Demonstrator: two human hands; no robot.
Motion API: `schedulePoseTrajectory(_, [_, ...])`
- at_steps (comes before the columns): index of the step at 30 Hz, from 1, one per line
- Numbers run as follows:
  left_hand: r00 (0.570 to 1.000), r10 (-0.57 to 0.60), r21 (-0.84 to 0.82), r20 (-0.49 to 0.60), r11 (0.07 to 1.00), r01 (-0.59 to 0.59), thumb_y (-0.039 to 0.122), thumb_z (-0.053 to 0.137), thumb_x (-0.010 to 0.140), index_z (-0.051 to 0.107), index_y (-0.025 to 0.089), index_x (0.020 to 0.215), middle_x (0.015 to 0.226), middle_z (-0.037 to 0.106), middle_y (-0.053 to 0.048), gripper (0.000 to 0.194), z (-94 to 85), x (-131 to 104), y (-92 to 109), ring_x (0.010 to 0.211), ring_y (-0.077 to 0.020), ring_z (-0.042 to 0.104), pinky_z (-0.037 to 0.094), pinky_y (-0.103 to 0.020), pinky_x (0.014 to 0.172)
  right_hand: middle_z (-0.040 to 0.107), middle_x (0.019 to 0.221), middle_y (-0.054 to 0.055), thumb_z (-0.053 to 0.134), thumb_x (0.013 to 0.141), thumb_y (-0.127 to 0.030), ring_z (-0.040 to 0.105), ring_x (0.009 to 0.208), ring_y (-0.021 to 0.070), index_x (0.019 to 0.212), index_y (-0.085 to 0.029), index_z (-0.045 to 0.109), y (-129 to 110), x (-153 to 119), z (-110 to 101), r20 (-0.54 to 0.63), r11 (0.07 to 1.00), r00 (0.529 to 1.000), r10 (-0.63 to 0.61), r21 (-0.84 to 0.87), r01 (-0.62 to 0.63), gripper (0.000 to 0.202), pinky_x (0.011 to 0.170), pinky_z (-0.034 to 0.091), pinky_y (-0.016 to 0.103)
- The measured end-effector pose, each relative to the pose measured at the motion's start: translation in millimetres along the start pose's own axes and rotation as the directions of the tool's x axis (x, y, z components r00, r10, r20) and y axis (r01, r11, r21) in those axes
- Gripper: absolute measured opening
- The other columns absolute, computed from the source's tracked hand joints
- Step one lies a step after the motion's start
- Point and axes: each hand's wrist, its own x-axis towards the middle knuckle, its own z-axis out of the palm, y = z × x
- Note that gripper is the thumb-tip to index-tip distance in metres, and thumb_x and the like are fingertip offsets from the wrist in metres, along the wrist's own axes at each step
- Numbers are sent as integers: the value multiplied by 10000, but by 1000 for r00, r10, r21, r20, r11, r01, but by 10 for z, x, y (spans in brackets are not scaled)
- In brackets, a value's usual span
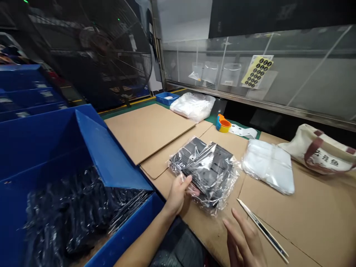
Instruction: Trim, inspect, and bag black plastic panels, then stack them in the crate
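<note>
My left hand grips the near left edge of a dark flat part in a clear plastic bag, thumb on top and fingers beneath. The bagged part is tilted over the cardboard-covered table, its film crinkled and shiny. What exactly the part is, I cannot make out. My right hand is apart from it at the lower right, fingers spread and holding nothing. Beside that hand, a pair of long slim tweezers lies on the cardboard.
A blue box with several bagged dark parts stands at left. A cardboard sheet, stack of clear bags, tape dispenser, label strip, white plastic bag, small blue tray and cloth bag surround the workspace.
</note>
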Motion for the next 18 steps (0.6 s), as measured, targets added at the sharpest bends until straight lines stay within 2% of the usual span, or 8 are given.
schedulePoseTrajectory(4, [996, 11, 56, -93, 998, -6, 545, 818, 528, 528, 151, 809, 592, 649, 22, 564, -92, 97, 29, 501, -128, 628, 551, -229, 492, 739, 1047, 26, 565, 826, -84, 669, 998, 222, 971, -359, 751, 95, 26, -14, -42, 996, 996, 85, 37, -83, 362, 877, 499, 345])
schedulePoseTrajectory(6, [993, 17, 119, -118, 993, -3, 593, 797, 522, 497, 169, 745, 547, 643, 20, 566, -132, 123, -3, 464, -136, 619, 528, -225, 440, 743, 1030, 32, 558, 832, -96, 672, 979, 216, 936, -341, 760, 110, 13, -18, -47, 993, 993, 111, 47, -109, 334, 869, 497, 332])
schedulePoseTrajectory(10, [989, -39, 237, -143, 969, 72, 711, 693, 569, 445, 181, 620, 380, 545, 25, 588, -209, 152, -83, 271, -81, 441, 288, -147, 271, 747, 993, 38, 577, 837, -150, 680, 953, 212, 889, -303, 766, 184, -30, -91, -53, 989, 988, 143, 51, -141, 249, 866, 504, 314])
schedulePoseTrajectory(13, [983, -107, 167, -151, 977, 132, 728, 677, 573, 453, 174, 603, 362, 509, 38, 598, -225, 88, -64, 244, -50, 360, 203, -135, 271, 740, 1020, 40, 578, 851, -177, 686, 966, 212, 944, -292, 755, 346, -13, -261, 30, 997, 997, 72, -19, -72, 231, 868, 520, 300])
schedulePoseTrajectory(16, [977, -43, 1, -210, 999, 44, 641, 754, 561, 445, 181, 615, 437, 531, 62, 557, -177, -135, 24, 296, -44, 362, 277, -147, 304, 721, 1092, 51, 559, 870, -189, 692, 986, 221, 1036, -276, 721, 511, 101, -535, 146, 985, 989, -24, -168, 49, 248, 860, 552, 305])
schedulePoseTrajectory(18, [974, 14, -12, -226, 1000, -17, 607, 783, 549, 437, 184, 573, 454, 531, 50, 547, -142, -334, 57, 350, -67, 401, 336, -170, 331, 713, 1117, 58, 555, 876, -214, 694, 995, 225, 1033, -268, 707, 547, 240, -751, 157, 962, 987, -20, -267, 62, 225, 843, 573, 309])
